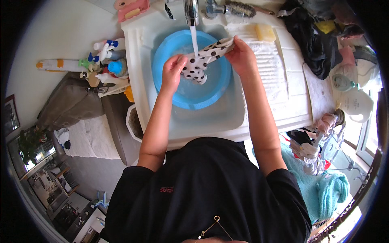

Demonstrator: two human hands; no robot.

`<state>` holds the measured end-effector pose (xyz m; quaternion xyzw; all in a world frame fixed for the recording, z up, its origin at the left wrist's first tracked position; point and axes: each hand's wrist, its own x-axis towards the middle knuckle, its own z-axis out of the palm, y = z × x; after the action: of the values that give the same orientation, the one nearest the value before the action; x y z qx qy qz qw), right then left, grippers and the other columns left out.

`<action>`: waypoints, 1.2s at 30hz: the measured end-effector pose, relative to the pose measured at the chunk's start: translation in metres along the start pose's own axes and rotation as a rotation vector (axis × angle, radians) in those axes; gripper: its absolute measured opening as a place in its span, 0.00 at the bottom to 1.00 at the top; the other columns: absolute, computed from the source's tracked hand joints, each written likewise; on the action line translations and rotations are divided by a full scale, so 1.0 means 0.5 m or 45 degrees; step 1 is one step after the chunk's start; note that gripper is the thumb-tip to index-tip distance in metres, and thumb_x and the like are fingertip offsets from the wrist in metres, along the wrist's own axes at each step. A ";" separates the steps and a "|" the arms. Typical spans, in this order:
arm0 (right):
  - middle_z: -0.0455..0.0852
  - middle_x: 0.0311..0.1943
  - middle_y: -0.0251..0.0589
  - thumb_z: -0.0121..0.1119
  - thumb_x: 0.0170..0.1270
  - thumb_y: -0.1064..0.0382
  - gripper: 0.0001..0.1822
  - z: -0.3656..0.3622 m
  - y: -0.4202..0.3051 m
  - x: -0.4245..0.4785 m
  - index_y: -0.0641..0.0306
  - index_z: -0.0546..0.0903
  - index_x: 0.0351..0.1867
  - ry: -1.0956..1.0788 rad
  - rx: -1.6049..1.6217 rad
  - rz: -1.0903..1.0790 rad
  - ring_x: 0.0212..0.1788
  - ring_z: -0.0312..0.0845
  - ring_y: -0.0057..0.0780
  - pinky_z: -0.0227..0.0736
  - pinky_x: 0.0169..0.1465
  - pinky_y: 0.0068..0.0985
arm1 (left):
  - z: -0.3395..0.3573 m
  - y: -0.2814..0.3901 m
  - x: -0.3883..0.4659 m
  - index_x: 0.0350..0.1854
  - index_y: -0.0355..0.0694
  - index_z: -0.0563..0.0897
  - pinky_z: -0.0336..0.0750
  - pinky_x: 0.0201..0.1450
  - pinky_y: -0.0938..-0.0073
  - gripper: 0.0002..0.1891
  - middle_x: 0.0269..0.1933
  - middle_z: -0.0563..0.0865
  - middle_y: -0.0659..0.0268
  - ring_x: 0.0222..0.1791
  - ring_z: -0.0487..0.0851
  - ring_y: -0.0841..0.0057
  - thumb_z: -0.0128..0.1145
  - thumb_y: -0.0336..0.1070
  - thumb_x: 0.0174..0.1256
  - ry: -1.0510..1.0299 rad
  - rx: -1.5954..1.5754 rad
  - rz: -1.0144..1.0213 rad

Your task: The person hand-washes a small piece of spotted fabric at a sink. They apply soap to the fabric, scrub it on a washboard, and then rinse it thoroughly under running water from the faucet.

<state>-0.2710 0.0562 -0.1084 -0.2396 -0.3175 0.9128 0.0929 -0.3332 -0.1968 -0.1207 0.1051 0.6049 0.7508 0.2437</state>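
A wet white cloth item with black polka dots (pixel 194 65), perhaps a sock, is stretched between my two hands. Its left part is gripped by my left hand (pixel 175 71), and my right hand (pixel 241 55) pinches its upper right end. Water runs from a chrome faucet (pixel 191 13) onto the cloth. Below it, a round blue plastic basin (pixel 197 104) holds water and stands in the white sink (pixel 209 123). The cloth's lower end hangs above or at the water; which of the two I cannot tell.
Right of the basin, a yellow soap bar (pixel 265 32) lies by the soapy ribbed washboard (pixel 269 70). A scrub brush (pixel 241 9) rests behind. Black garments (pixel 313 39) lie at the upper right. Several bottles (pixel 115 66) crowd the left edge; a pink soap dish (pixel 132 9) is at the back.
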 end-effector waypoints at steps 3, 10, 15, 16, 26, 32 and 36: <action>0.88 0.41 0.41 0.52 0.80 0.53 0.15 -0.016 0.054 -0.003 0.63 0.79 0.51 0.112 -0.210 0.047 0.42 0.86 0.32 0.84 0.50 0.36 | 0.032 0.027 -0.010 0.48 0.32 0.83 0.74 0.48 0.82 0.12 0.41 0.85 0.70 0.42 0.80 0.85 0.61 0.38 0.76 0.048 -0.043 0.055; 0.76 0.62 0.45 0.53 0.71 0.28 0.38 0.046 0.122 -0.052 0.52 0.71 0.70 -0.127 -0.329 0.748 0.61 0.78 0.40 0.81 0.59 0.44 | 0.069 0.071 -0.012 0.58 0.36 0.80 0.76 0.54 0.77 0.14 0.50 0.84 0.66 0.49 0.81 0.81 0.59 0.36 0.76 0.076 -0.017 0.002; 0.77 0.61 0.33 0.65 0.69 0.39 0.37 0.034 0.123 -0.037 0.48 0.69 0.73 -0.588 -0.375 0.500 0.58 0.78 0.29 0.80 0.56 0.30 | 0.054 0.080 -0.023 0.59 0.38 0.80 0.79 0.51 0.73 0.15 0.51 0.84 0.64 0.49 0.83 0.76 0.57 0.37 0.76 0.122 -0.279 -0.141; 0.79 0.59 0.28 0.69 0.68 0.48 0.30 0.030 0.114 -0.038 0.49 0.74 0.68 -0.599 -0.279 0.540 0.56 0.78 0.22 0.77 0.54 0.25 | 0.044 0.076 -0.025 0.59 0.39 0.80 0.79 0.51 0.73 0.15 0.50 0.84 0.65 0.49 0.83 0.76 0.57 0.37 0.76 0.153 -0.353 -0.166; 0.86 0.47 0.34 0.61 0.75 0.55 0.14 -0.030 0.168 -0.032 0.61 0.81 0.54 -0.150 -0.446 0.364 0.52 0.81 0.26 0.77 0.57 0.29 | 0.023 0.100 -0.034 0.57 0.40 0.81 0.82 0.48 0.71 0.14 0.45 0.84 0.65 0.47 0.86 0.74 0.57 0.39 0.75 0.172 -0.616 -0.248; 0.86 0.46 0.41 0.54 0.79 0.57 0.14 0.009 0.155 -0.038 0.64 0.79 0.55 -0.032 0.224 0.503 0.51 0.82 0.32 0.79 0.58 0.37 | 0.017 0.090 -0.032 0.56 0.40 0.80 0.82 0.48 0.72 0.14 0.44 0.83 0.66 0.46 0.86 0.75 0.58 0.39 0.74 0.159 -0.613 -0.239; 0.85 0.52 0.40 0.55 0.78 0.46 0.20 0.014 0.191 -0.044 0.60 0.78 0.56 -0.051 -0.137 0.565 0.53 0.81 0.33 0.78 0.56 0.39 | 0.043 0.102 -0.035 0.56 0.41 0.81 0.82 0.49 0.72 0.14 0.44 0.82 0.66 0.46 0.85 0.75 0.58 0.40 0.74 0.135 -0.677 -0.228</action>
<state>-0.2571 -0.0293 -0.1550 -0.2900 -0.3072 0.8971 -0.1295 -0.3207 -0.1946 -0.0639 -0.0557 0.4057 0.8629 0.2960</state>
